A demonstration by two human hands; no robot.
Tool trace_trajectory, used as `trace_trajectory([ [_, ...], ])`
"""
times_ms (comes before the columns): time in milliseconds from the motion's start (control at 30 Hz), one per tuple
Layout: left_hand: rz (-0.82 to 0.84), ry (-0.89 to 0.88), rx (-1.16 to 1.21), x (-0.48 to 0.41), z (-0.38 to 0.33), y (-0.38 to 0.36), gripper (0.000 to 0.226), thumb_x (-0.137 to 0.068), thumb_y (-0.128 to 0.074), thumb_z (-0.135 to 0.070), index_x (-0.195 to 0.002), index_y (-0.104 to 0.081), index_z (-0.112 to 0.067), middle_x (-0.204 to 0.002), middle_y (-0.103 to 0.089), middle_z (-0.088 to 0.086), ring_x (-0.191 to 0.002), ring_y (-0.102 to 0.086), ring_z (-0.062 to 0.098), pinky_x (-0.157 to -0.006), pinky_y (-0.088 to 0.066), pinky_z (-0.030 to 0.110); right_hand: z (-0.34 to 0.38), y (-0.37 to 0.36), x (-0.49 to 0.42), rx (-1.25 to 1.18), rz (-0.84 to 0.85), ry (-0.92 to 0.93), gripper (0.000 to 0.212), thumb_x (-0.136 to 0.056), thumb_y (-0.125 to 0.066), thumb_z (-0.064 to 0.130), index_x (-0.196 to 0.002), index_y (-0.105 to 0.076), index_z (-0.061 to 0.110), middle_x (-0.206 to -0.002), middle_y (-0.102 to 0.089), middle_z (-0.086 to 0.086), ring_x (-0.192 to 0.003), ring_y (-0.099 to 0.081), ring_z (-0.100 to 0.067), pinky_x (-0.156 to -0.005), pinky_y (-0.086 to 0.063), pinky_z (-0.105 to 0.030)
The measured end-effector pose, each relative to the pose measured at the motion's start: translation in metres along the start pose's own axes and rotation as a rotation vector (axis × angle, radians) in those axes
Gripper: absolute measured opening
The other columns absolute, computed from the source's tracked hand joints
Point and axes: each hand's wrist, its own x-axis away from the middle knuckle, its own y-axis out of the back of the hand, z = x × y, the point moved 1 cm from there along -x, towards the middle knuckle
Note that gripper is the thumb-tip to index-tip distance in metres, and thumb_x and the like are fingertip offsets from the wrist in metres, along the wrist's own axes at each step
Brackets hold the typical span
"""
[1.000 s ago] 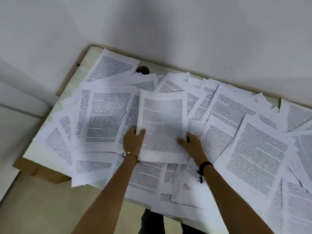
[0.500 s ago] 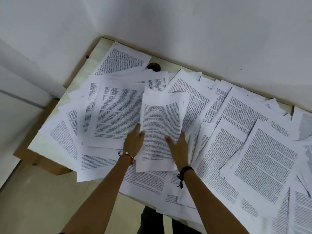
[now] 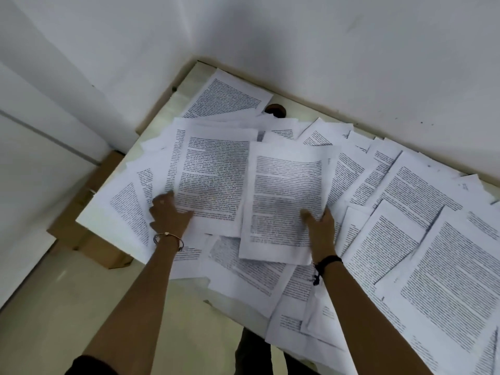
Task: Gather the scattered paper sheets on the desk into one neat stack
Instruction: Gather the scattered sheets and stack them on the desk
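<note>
I see the paper sheets (image 3: 446, 266) spread in loose, overlapping layers across nearly the whole desk (image 3: 189, 85), printed side up, and several hang over its near edge. The right hand (image 3: 320, 231) grips the centre sheet (image 3: 284, 190) at its lower right edge, with the thumb on the printed face and the fingers round the side. I cannot tell whether that is one page or a few held together. It lies tilted on top of the pile, and its left edge overlaps the neighbouring sheet (image 3: 213, 180).

The left hand (image 3: 169, 215) is at that neighbouring sheet's lower left corner and touches the paper. It is blurred, so I cannot tell whether it pinches the page or only presses on it.

A thin bracelet (image 3: 167, 238) sits on the left wrist and a black band (image 3: 327, 262) on the right. The desk stands in a corner against a white wall (image 3: 324, 50). Near the back edge a dark round hole (image 3: 275, 109) shows between the pages, and a cardboard box (image 3: 89, 239) sits under the desk's left end.
</note>
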Motion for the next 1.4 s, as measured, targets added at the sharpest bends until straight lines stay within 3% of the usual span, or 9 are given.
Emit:
trace_trajectory([
  [133, 0.099, -0.128, 0.011, 0.011, -0.002, -0.013, 0.075, -0.067, -0.082, -0.027, -0.131, -0.047, -0.011, -0.13, -0.047, 0.021, -0.122, -0.044, 0.039, -0.098, -0.041, 0.052, -0.005, -0.008, -0.005, 0.169, 0.09, -0.011, 0.086, -0.068, -0.071, 0.059, -0.139, -0.044, 0.019, -0.134, -0.057, -0.002, -0.123, -0.055, -0.024, -0.104, -0.045, -0.046],
  [267, -0.091, 0.018, 0.25, 0.009, -0.004, -0.005, 0.063, -0.077, -0.074, -0.034, -0.13, -0.049, -0.011, -0.133, -0.047, 0.017, -0.126, -0.042, 0.037, -0.099, -0.037, 0.052, 0.011, -0.012, -0.001, 0.179, -0.086, 0.017, 0.053, -0.087, -0.068, 0.025, -0.132, -0.043, 0.012, -0.129, -0.057, -0.011, -0.115, -0.057, -0.029, -0.09, -0.048, -0.034],
  [433, -0.028, -0.083, 0.231, 0.012, -0.021, -0.012, 0.051, -0.088, -0.061, -0.034, -0.131, -0.05, -0.01, -0.134, -0.046, 0.016, -0.126, -0.042, 0.035, -0.101, -0.037, 0.048, 0.01, -0.039, 0.007, 0.408, 0.184, 0.071, 0.086, -0.085, -0.064, 0.049, -0.147, -0.025, 0.004, -0.143, -0.045, -0.011, -0.132, -0.044, -0.028, -0.109, -0.036, -0.037],
  [600, -0.215, 0.162, 0.248, -0.002, -0.015, 0.001, 0.061, -0.089, -0.058, -0.042, -0.14, -0.04, -0.013, -0.143, -0.038, 0.015, -0.133, -0.034, 0.033, -0.101, -0.034, 0.054, 0.016, -0.05, 0.004, 0.3, -0.077, 0.1, 0.06, -0.09, -0.064, 0.028, -0.139, -0.034, 0.012, -0.135, -0.053, -0.016, -0.12, -0.054, -0.03, -0.097, -0.047, -0.04],
  [833, 0.066, 0.068, 0.262, -0.02, -0.012, 0.005, 0.061, -0.091, -0.056, -0.027, -0.145, -0.032, -0.011, -0.145, -0.041, 0.015, -0.132, -0.04, 0.036, -0.108, -0.033, 0.046, 0.028, -0.087, 0.0, 0.491, 0.304, 0.165, 0.067, -0.095, -0.054, 0.01, -0.151, -0.017, 0.008, -0.155, -0.03, -0.01, -0.139, -0.034, -0.027, -0.11, -0.027, -0.026],
  [1033, 0.081, 0.07, 0.425, -0.023, -0.013, 0.017, 0.057, -0.089, -0.057, -0.043, -0.133, -0.049, -0.008, -0.131, -0.057, 0.013, -0.124, -0.051, 0.032, -0.102, -0.04, 0.037, 0.027, -0.077, -0.008, 0.464, -0.046, 0.208, 0.067, -0.093, -0.047, 0.002, -0.151, -0.019, 0.016, -0.157, -0.026, -0.007, -0.14, -0.035, -0.026, -0.109, -0.034, -0.036],
  [1200, 0.329, -0.019, 0.549, -0.01, -0.03, 0.01, 0.069, -0.076, -0.066, -0.056, -0.128, -0.053, -0.013, -0.123, -0.062, 0.005, -0.111, -0.058, 0.02, -0.092, -0.042, 0.026, 0.019, -0.104, -0.003, 0.601, 0.31, 0.334, 0.068, -0.098, -0.045, 0.008, -0.153, -0.005, 0.011, -0.161, -0.011, -0.004, -0.148, -0.012, -0.022, -0.118, -0.007, -0.027],
  [1333, 0.26, 0.047, 0.717, -0.023, -0.011, 0.018, 0.074, -0.057, -0.075, -0.058, -0.117, -0.061, -0.017, -0.118, -0.066, 0.006, -0.111, -0.062, 0.024, -0.101, -0.047, 0.041, 0.025, -0.109, -0.008, 0.567, 0.031, 0.228, 0.072, -0.093, -0.048, 0.007, -0.153, -0.007, 0.009, -0.158, -0.018, -0.013, -0.144, -0.016, -0.03, -0.118, -0.01, -0.034],
  [1400, 0.326, 0.077, 0.781, -0.024, -0.008, 0.02, 0.067, -0.063, -0.081, -0.042, -0.12, -0.061, -0.013, -0.12, -0.066, 0.009, -0.11, -0.062, 0.025, -0.101, -0.047, 0.044, 0.021, -0.113, -0.005, 0.604, 0.162, 0.231, 0.071, -0.095, -0.049, 0.011, -0.153, -0.008, 0.009, -0.158, -0.015, -0.012, -0.145, -0.014, -0.028, -0.118, -0.011, -0.034],
])
